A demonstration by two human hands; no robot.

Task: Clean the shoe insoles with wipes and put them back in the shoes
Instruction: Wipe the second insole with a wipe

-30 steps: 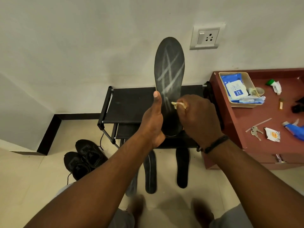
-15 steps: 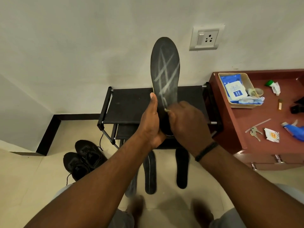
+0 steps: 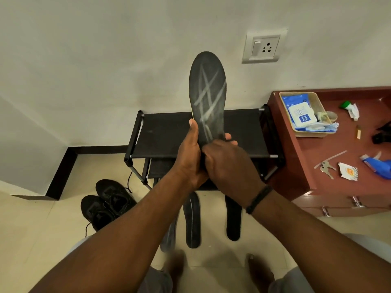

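We hold the long black foam insole (image 3: 206, 96) upright over the black shoe rack (image 3: 165, 134) | left hand (image 3: 189, 157) grips its heel end | right hand (image 3: 230, 166) curls against the lower face; wipe hidden | stroke runs toeward.

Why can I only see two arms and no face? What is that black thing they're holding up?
The camera sits on the person's head and looks down, so you see only their arms. The left hand holds up a black insole, the soft pad from inside a shoe. The right hand is against its lower part; whether it holds a wipe is hidden. More insoles lie on the floor beside black shoes. A pack of wipes sits in a tray on the red cabinet.
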